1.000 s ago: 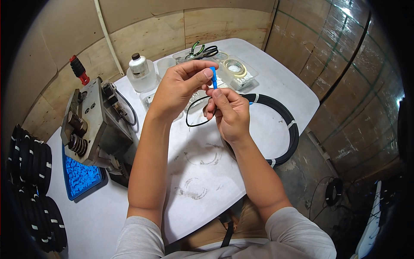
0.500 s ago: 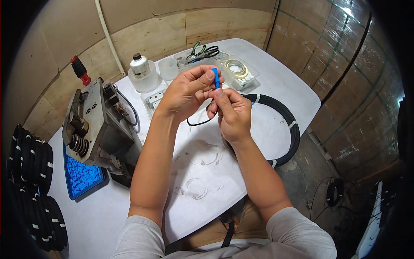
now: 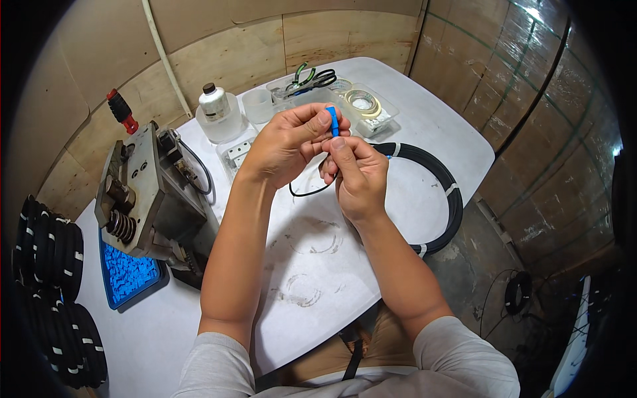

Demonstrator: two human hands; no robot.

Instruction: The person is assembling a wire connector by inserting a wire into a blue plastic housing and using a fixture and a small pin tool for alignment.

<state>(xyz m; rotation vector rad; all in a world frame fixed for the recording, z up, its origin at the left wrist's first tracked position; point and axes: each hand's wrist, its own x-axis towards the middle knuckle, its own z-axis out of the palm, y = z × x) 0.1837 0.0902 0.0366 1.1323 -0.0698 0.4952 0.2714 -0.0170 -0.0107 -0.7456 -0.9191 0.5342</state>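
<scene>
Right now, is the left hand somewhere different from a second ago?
Yes, a little: the left hand has shifted right, farther from the bottle.

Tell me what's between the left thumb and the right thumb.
In the head view, a slim blue piece, roughly upright, shows between the left thumb and the right thumb.

I count two hands, one held connector, perhaps two tape rolls.

A metal machine and stacked cable coils suggest a workshop.
</scene>
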